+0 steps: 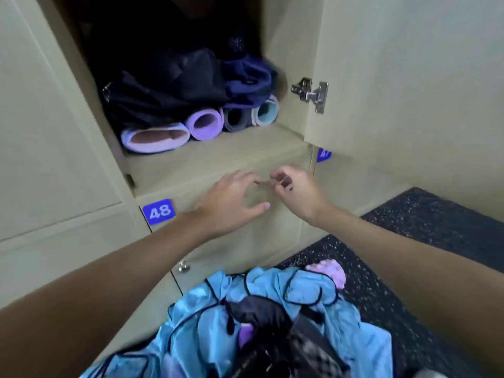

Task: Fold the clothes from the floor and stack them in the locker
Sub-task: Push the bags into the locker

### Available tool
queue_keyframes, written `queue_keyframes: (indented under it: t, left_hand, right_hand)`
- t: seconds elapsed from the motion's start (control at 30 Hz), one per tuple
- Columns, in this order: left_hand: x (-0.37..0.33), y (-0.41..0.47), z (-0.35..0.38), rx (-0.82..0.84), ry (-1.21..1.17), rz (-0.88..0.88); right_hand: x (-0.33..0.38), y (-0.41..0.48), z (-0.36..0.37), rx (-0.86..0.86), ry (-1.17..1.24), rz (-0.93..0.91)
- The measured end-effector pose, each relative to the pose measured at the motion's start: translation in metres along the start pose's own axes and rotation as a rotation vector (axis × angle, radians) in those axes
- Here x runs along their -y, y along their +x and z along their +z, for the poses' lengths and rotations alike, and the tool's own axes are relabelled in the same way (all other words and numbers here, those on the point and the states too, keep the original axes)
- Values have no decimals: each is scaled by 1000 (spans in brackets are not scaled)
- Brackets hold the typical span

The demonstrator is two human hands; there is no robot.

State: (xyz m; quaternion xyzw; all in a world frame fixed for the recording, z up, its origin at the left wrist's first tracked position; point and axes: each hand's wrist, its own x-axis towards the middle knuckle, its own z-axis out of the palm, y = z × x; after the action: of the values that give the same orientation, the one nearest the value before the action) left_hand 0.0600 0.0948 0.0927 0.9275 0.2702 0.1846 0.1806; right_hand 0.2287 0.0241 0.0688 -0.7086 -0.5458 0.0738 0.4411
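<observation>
1. The left hand (231, 203) hovers in front of the locker (218, 156), just below its open shelf, with fingers spread wide and holding nothing.
2. The right hand (297, 192) is just to its right, fingertips almost meeting the left's; its fingers are loosely curled and nothing shows between them.
3. Inside the locker, dark clothes (169, 96) and a purple garment (245, 80) lie heaped on a row of rolled mats (204, 124).
4. A crumpled light blue garment (272, 309) with dark trim lies near, on the speckled floor (409, 227), mixed with black fabric.
5. A lilac item (331, 271) touches the pile's far right edge.
6. The locker door (409, 77) stands open at right on a metal hinge (311, 94); a blue plate (158, 211) below reads 48.
</observation>
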Motion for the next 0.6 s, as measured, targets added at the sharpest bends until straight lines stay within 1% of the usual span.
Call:
queue_keyframes:
  t: [0.07,0.2,0.3,0.37,0.5,0.6]
  left_hand:
    - [2,-29,30,116,-24,-43]
    - [14,-89,90,315,-66,-156]
    - [25,-131,133,400,-95,-263]
    - [31,-157,160,482,-82,-298]
    - [34,-193,198,643,21,-340]
    - [38,-208,219,647,102,-360]
  right_hand:
    - [-23,-44,11,62,-30,52]
    - [-66,-123,32,283,-135,220]
    - [-83,-174,50,409,-155,358]
    - [-92,-206,64,514,-134,426]
    - [-106,-252,87,700,-115,462]
    - [-112,-269,98,736,-141,464]
